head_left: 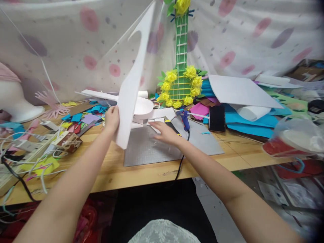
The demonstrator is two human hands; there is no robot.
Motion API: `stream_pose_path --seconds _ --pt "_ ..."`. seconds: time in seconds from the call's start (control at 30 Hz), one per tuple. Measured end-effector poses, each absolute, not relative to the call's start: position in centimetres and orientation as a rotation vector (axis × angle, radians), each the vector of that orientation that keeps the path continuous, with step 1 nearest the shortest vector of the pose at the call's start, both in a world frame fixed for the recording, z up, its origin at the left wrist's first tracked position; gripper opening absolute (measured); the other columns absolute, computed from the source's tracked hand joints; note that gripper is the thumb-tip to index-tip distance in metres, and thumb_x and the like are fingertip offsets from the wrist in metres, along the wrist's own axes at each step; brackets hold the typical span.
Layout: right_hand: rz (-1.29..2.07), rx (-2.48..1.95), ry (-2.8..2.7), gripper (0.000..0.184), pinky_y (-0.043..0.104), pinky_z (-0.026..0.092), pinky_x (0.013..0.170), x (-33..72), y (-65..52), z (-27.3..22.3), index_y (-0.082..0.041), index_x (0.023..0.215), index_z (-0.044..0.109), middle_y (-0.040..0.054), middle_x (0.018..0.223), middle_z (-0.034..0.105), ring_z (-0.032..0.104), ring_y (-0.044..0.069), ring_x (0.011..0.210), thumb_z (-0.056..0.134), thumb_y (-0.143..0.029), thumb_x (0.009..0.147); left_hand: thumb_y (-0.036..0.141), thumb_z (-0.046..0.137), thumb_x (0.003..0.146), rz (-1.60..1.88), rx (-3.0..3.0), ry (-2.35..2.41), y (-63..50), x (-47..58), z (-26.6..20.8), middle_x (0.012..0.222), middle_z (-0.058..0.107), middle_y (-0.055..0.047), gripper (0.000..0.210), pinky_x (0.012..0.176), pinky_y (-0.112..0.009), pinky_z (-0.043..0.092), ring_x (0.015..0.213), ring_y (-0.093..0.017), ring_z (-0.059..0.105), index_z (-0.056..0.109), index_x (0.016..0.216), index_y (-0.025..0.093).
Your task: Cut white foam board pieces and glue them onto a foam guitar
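My left hand point(111, 118) grips the edge of a tall white foam board point(133, 81) with a curved cut-out, standing it upright at the left of the grey cutting mat point(152, 150). Over the mat, my right hand point(165, 132) is open, its fingers stretched left beside small white scraps point(159, 120). Whether the fingertips touch them I cannot tell. A black and yellow utility knife point(172, 127) lies partly behind that hand. Just right of it is a blue glue gun point(184, 118). A white rounded piece point(143, 106) sits behind the board, which partly hides it.
A green paper guitar with yellow flowers point(181, 86) stands against the curtain. Right of the mat are a black phone point(217, 118), blue sheets point(249, 123) and a plastic-covered red tub point(283, 145). Power strips with cables point(32, 148) and coloured scraps point(89, 118) crowd the left.
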State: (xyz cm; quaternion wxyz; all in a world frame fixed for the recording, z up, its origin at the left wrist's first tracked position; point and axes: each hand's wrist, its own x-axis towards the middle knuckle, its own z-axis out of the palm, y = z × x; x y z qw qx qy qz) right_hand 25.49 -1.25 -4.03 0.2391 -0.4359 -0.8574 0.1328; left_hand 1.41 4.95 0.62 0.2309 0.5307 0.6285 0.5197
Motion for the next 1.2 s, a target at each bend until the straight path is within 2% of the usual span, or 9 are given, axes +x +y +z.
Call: stream_pose_path --seconds 0.13,0.27,0.37,0.5,0.63,0.8,0.9,1.07,1.2 --pt "0.056 -1.914 -2.1 0.054 0.041 0.033 0.095 29.3 -0.3 -5.6 -0.007 0.13 0.042 0.0199 0.118 0.053 0.044 0.03 0.113 0.05 -0.028 0.081 0.046 0.041 0.08 0.92 1.986 1.959 3.0 -3.8 -0.2 0.085 0.065 -0.003 0.032 0.073 -0.028 0.044 0.081 -0.021 0.058 0.062 0.084 0.023" --pt "0.048 -2.093 -2.094 0.055 0.038 0.038 0.087 30.0 -0.2 -6.6 -0.008 0.128 0.042 0.0199 0.113 0.053 0.048 0.03 0.108 0.049 -0.037 0.081 0.055 0.044 0.074 0.357 2.061 2.074 1.0 -6.5 -2.7 0.097 0.066 -0.007 0.043 0.076 -0.034 0.044 0.09 -0.028 0.06 0.064 0.097 0.025" --pt "0.111 -2.161 -2.076 0.054 0.037 0.041 0.083 29.6 0.1 -6.4 -0.009 0.125 0.043 0.0198 0.111 0.053 0.053 0.03 0.102 0.051 -0.036 0.078 0.055 0.039 0.076 0.176 2.038 2.121 0.3 -7.7 -3.8 0.106 0.064 -0.009 0.048 0.077 -0.038 0.045 0.094 -0.031 0.059 0.061 0.106 0.024" --pt "0.27 -2.254 -1.936 0.053 0.036 0.042 0.082 30.0 1.1 -6.0 -0.009 0.127 0.04 0.021 0.116 0.05 0.056 0.029 0.1 0.047 -0.031 0.079 0.037 0.04 0.077 0.146 2.085 2.148 0.1 -8.7 -4.3 0.11 0.06 -0.011 0.041 0.081 -0.039 0.044 0.098 -0.03 0.057 0.057 0.11 0.021" --pt "0.377 -2.255 -1.865 0.053 0.034 0.041 0.084 30.2 1.5 -6.1 -0.011 0.129 0.038 0.0205 0.118 0.048 0.055 0.027 0.103 0.043 -0.033 0.081 0.018 0.045 0.072 0.365 2.31 2.145 -0.5 -6.1 -4.3 0.114 0.053 -0.014 0.045 0.093 -0.04 0.039 0.111 -0.029 0.049 0.053 0.116 0.017" --pt "0.462 -2.212 -1.95 0.063 0.033 0.041 0.082 28.9 1.0 -5.8 -0.015 0.135 0.032 0.0195 0.121 0.045 0.056 0.027 0.101 0.049 -0.034 0.078 0.03 0.045 0.081 0.506 2.509 1.685 -1.0 3.2 -4.7 0.118 0.052 -0.014 0.039 0.096 -0.038 0.037 0.11 -0.025 0.049 0.051 0.117 0.015" --pt "0.452 -2.192 -2.036 0.063 0.033 0.042 0.08 28.4 0.4 -5.3 -0.015 0.135 0.032 0.02 0.122 0.044 0.056 0.027 0.099 0.05 -0.033 0.077 0.039 0.052 0.079 0.478 2.543 1.557 -0.4 7.6 -5.5 0.128 0.046 -0.017 0.054 0.097 -0.04 0.035 0.117 -0.028 0.044 0.043 0.126 0.013" --pt "0.429 -2.152 -2.232 0.054 0.032 0.042 0.08 29.9 -0.7 -4.3 -0.015 0.128 0.043 0.0181 0.115 0.052 0.058 0.026 0.096 0.051 -0.028 0.077 0.023 0.051 0.078 0.41 2.545 1.536 0.4 7.4 -5.8 0.12 0.054 -0.012 0.044 0.095 -0.042 0.036 0.112 -0.027 0.049 0.049 0.122 0.02" --pt "0.418 -2.208 -2.252 0.042 0.032 0.042 0.079 31.7 -0.4 -4.0 -0.013 0.119 0.051 0.0185 0.114 0.057 0.058 0.026 0.097 0.045 -0.024 0.079 0.018 0.052 0.069 0.462 2.427 1.57 -0.3 4.0 -4.8 0.119 0.054 -0.01 0.054 0.094 -0.039 0.038 0.11 -0.026 0.049 0.05 0.124 0.02"
